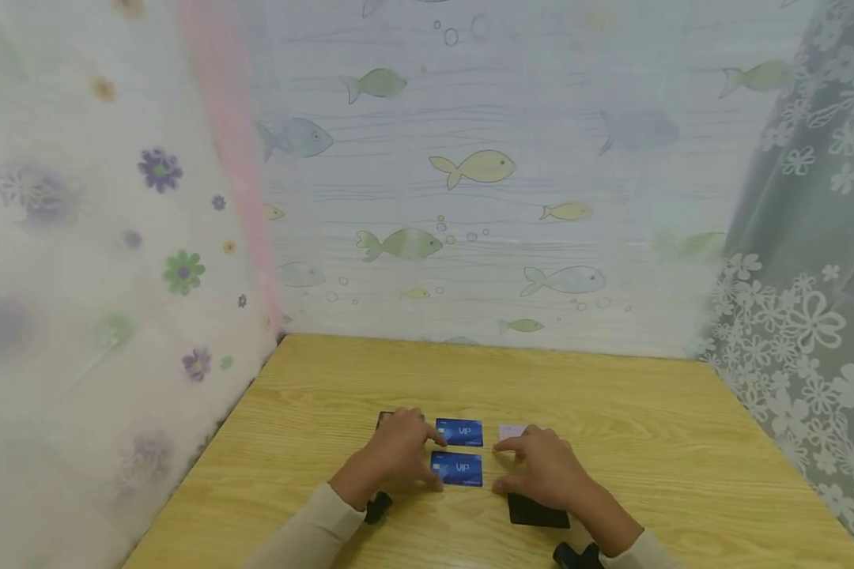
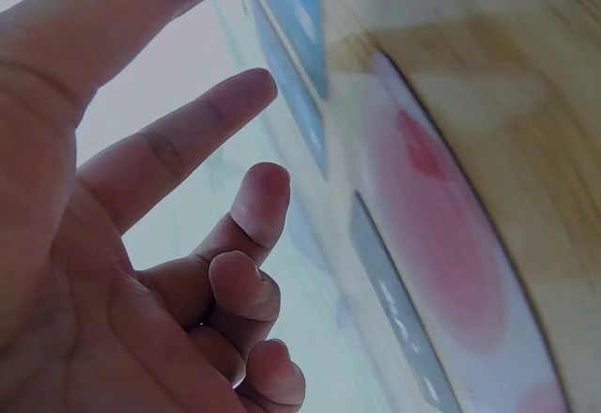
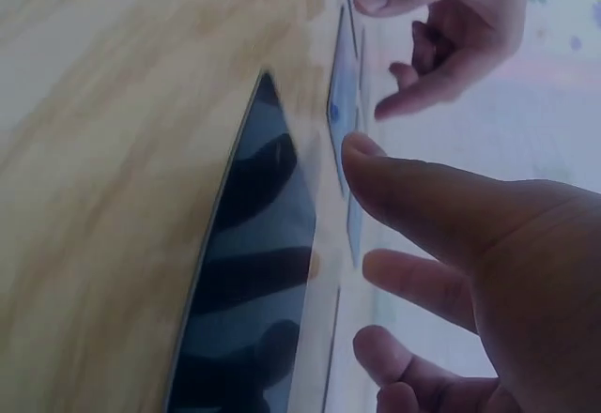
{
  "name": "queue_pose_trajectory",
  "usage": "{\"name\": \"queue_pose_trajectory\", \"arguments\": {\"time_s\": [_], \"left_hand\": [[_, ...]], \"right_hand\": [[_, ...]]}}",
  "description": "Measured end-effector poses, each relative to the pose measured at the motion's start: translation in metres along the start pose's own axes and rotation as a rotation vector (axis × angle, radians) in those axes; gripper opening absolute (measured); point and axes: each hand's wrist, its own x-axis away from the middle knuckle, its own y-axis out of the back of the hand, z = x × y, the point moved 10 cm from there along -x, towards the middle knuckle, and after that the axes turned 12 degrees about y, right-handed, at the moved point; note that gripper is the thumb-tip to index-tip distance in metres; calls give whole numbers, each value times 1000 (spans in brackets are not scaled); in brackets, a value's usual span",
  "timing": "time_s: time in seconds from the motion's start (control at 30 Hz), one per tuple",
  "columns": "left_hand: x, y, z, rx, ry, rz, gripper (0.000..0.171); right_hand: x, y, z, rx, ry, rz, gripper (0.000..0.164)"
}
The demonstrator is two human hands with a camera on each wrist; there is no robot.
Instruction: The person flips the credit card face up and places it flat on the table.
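Two blue VIP cards lie one behind the other on the table: a far card (image 1: 464, 432) and a near card (image 1: 462, 469). My left hand (image 1: 398, 449) is at their left side, thumb and index finger spread apart, holding nothing. On their right, my right hand (image 1: 546, 468) has its thumb and index finger spread the same way, also without anything in its grasp. A black card (image 1: 538, 512) lies partly under the right hand, and a pale card (image 1: 510, 431) shows behind it. Near the left hand lies a pink-and-white card (image 2: 441, 235), hidden from the head view.
A dark-edged card (image 1: 383, 416) lies at the back left, mostly covered by the left hand. The wooden table (image 1: 612, 395) meets a fish-patterned curtain (image 1: 484, 237) at its far edge. Dark wrist devices (image 1: 379, 507) sit below both wrists.
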Motion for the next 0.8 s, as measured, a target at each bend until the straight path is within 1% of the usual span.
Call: {"name": "queue_pose_trajectory", "arguments": {"time_s": [0.2, 0.33, 0.4, 0.5, 0.6, 0.7, 0.8], "left_hand": [[-3, 2, -22, -17, -31, -19, 53], [-4, -3, -44, -1, -56, -5, 49], [-5, -8, -55, 6, -74, 7, 48], [-7, -14, -71, 1, -104, -1, 47], [-9, -18, -80, 24, -106, -3, 47], [-11, -20, -88, 18, -108, -5, 48], [-13, -23, -97, -12, -115, 3, 49]], "right_hand": [[14, 11, -15, -6, -17, 3, 52], [30, 15, -28, -15, -40, 28, 46], [40, 17, -35, -33, -48, 39, 44], [53, 22, -43, -72, -50, 41, 42], [64, 27, -48, -106, -50, 31, 42], [72, 33, -51, -116, -44, 18, 42], [79, 36, -54, -104, -54, 15, 42]]}}
